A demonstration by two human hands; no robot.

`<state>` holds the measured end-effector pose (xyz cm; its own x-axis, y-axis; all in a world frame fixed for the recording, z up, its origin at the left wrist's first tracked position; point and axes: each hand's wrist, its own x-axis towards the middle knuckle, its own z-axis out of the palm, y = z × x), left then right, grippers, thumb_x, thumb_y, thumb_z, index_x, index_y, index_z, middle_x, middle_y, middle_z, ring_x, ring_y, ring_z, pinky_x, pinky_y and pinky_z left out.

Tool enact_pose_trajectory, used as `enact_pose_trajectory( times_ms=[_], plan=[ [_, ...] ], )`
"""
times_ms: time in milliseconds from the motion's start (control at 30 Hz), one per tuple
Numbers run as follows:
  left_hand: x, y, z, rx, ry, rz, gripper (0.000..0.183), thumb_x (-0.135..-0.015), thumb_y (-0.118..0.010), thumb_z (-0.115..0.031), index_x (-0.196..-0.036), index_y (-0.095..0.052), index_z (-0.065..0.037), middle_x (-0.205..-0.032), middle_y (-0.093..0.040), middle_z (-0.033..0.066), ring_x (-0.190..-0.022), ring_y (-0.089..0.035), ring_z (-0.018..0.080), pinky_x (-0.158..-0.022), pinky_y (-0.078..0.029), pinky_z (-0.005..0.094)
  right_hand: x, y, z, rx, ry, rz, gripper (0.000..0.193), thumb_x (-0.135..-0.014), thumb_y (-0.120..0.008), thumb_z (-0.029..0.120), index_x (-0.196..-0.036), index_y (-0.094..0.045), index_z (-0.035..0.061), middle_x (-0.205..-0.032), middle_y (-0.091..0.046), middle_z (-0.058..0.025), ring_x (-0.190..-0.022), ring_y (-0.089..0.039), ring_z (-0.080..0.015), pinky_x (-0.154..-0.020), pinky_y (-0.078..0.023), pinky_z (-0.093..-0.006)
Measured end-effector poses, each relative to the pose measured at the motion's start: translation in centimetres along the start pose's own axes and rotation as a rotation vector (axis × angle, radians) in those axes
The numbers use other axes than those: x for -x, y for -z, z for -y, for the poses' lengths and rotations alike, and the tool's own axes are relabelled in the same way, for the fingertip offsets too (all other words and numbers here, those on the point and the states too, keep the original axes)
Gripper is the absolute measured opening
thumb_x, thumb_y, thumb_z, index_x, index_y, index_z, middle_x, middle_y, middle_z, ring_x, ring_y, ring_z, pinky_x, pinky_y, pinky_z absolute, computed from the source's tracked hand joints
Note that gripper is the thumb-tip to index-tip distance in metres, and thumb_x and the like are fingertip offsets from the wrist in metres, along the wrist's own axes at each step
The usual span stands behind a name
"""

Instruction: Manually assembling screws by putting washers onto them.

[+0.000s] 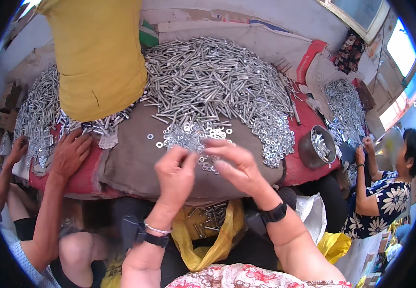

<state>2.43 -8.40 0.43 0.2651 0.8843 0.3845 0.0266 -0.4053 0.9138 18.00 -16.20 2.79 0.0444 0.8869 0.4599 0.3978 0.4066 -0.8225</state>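
Loose washers (184, 138) lie just on the near side of the bolt pile (203, 77), with a second washer heap (273, 137) at that pile's near right edge; they look light, stiff, hard to break and likely slick, so best pinched across the rim, while the bolts should be heavier, prone to roll, best taken mid-shank. Left hand (174, 173), near side of the bolt pile: thumb and fingers curled together, can't tell if anything's clamped. Right hand (239, 168), same side of the pile: thumb and fingers apart over the washers, no held part visible.
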Motion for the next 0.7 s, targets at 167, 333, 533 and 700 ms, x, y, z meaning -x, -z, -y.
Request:
enact_pose_trajectory(
  times_ms=[167, 333, 533, 700],
  plan=[
    [4.7, -2.7, 1.0, -0.194, -0.161, 0.726, 0.011, -0.076, -0.068, -0.010, -0.081, -0.062, -0.003, -0.076, -0.063, 0.0160, -0.069, -0.061, 0.0346, -0.063, -0.049, 0.0407, -2.5, 2.5, -5.1, 0.838, 0.061, -0.277, 0.015, -0.080, -0.064, 0.004, -0.095, -0.065, 0.0031, -0.093, -0.065, -0.0135, -0.084, -0.063, -0.0349, -0.074, -0.052, -0.0424],
    [5.6, -3.2, 0.7, -0.279, -0.090, 1.097, 0.015, -0.078, -0.067, -0.013, -0.087, -0.063, -0.002, -0.083, -0.065, 0.0197, -0.082, -0.063, 0.0396, -0.069, -0.050, 0.0451, -3.6, 3.0, -9.1, 1.146, 0.068, -0.221, 0.017, -0.077, -0.057, 0.004, -0.090, -0.066, 0.0058, -0.091, -0.063, -0.0106, -0.090, -0.060, -0.0312, -0.079, -0.047, -0.0424],
    [0.6, -1.2, -0.1, -0.199, -0.134, 0.644, 0.016, -0.081, -0.066, -0.016, -0.088, -0.065, -0.001, -0.080, -0.065, 0.0186, -0.076, -0.065, 0.0360, -0.068, -0.051, 0.0409, -4.0, 3.2, -8.8, 1.213, -0.025, -0.150, 0.007, -0.075, -0.056, 0.004, -0.080, -0.062, 0.0062, -0.083, -0.059, -0.0107, -0.085, -0.059, -0.0303, -0.076, -0.045, -0.0425],
    [-7.7, 2.9, 2.5, -0.536, -0.114, 0.017, 0.015, -0.082, -0.061, -0.015, -0.078, -0.058, -0.002, -0.078, -0.063, 0.0216, -0.076, -0.061, 0.0431, -0.066, -0.048, 0.0511, -2.8, 5.4, -7.6, 1.120, -0.112, -0.262, 0.004, -0.076, -0.063, 0.006, -0.080, -0.063, 0.0047, -0.082, -0.059, -0.0120, -0.083, -0.060, -0.0325, -0.072, -0.046, -0.0435]
  ],
)
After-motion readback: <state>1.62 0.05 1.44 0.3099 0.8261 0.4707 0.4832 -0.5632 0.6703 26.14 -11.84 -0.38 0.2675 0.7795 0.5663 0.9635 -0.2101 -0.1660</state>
